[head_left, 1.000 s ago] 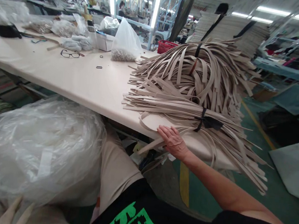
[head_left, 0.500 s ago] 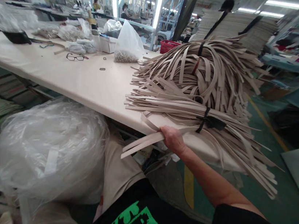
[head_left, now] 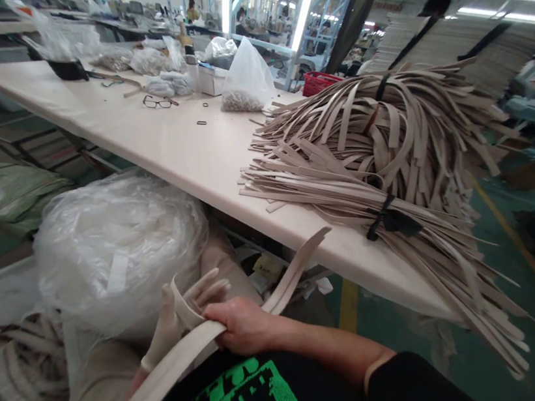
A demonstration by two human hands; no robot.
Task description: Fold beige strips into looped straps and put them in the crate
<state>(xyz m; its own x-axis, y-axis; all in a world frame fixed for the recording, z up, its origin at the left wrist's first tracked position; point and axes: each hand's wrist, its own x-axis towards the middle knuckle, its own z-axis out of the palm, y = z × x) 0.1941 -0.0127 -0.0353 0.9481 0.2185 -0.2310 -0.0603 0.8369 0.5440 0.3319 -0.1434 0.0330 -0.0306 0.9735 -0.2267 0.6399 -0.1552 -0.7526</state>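
Note:
My right hand (head_left: 248, 325), bare, is closed round a few flat beige straps (head_left: 179, 363) above my lap. One end of the straps rises toward the table edge; the other runs down past my left forearm. My left hand (head_left: 184, 308), in a light cloth glove, is beside it with fingers stretched and apart; a strap passes across its palm, and I cannot tell whether it touches. On the table, a bundle of similar straps (head_left: 308, 187) is bound with a black tie (head_left: 383, 219). A larger heap of straps (head_left: 404, 133) lies behind it.
The pale table (head_left: 157, 140) bears eyeglasses (head_left: 159, 103), a small black buckle (head_left: 201, 123) and a plastic bag of small parts (head_left: 245, 92). A big clear plastic bundle (head_left: 119, 240) is at my left, with strap pieces (head_left: 29, 360) below it. A red basket (head_left: 319, 84) stands behind.
My right hand has drawn the straps off the table edge, down and left toward my lap. My gloved left hand has come up beside them. The view has shifted slightly left.

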